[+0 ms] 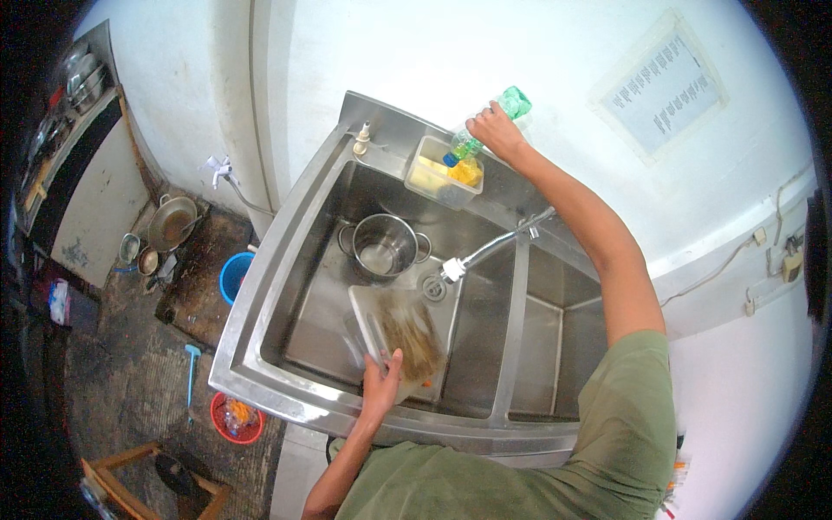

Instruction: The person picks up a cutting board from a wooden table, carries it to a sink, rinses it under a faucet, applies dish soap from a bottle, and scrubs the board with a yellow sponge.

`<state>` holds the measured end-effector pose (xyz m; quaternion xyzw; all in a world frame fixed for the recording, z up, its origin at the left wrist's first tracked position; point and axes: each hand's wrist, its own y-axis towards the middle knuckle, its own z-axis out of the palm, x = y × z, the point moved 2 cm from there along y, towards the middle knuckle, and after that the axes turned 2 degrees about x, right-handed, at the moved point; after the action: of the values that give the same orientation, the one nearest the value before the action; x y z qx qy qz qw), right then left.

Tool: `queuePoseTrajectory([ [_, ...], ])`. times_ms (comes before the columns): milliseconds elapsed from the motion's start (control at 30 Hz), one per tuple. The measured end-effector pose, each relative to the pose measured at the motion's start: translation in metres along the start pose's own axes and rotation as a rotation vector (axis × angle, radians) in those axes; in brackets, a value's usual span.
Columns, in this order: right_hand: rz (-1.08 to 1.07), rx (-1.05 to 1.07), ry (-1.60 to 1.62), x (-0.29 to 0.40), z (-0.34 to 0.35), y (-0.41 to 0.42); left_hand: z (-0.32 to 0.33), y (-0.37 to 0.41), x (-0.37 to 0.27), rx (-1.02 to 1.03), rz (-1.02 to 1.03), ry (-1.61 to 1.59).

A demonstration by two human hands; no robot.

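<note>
My left hand (381, 389) grips the edge of a clear plastic container (406, 331) with brownish residue, held tilted over the left basin of a stainless steel sink (305, 312). Up by the wall, my right hand (497, 132) is closed around a clear plastic bottle (465, 144) with a green label, its blue cap pointing down. Below the cap, a plastic tub (448, 192) on the sink's back ledge holds a yellow sponge (467, 172) and a paler block. A two-handled steel pot (385, 246) stands in the basin, near the tap's flexible spout (484, 252).
A divider (513, 331) separates the right basin (546, 344). A small white-topped fitting (361, 140) stands on the back left ledge. On the floor at left are a blue bucket (235, 278), a red basin (238, 437), a wok (172, 221) and a wooden frame (110, 484).
</note>
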<state>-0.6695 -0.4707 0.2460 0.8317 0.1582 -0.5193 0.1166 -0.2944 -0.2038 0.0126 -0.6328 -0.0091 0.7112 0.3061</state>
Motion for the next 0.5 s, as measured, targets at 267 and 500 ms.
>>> queuePoseTrajectory([
  [267, 0.003, 0.113, 0.055, 0.0009, -0.0091, 0.0032, -0.0023, 0.0041, 0.0077, -0.005, 0.029, 0.027],
  [500, -0.048, -0.016, 0.006, 0.0023, -0.0065, -0.0012, -0.0009, 0.0030, 0.0072, -0.016, 0.032, 0.028],
])
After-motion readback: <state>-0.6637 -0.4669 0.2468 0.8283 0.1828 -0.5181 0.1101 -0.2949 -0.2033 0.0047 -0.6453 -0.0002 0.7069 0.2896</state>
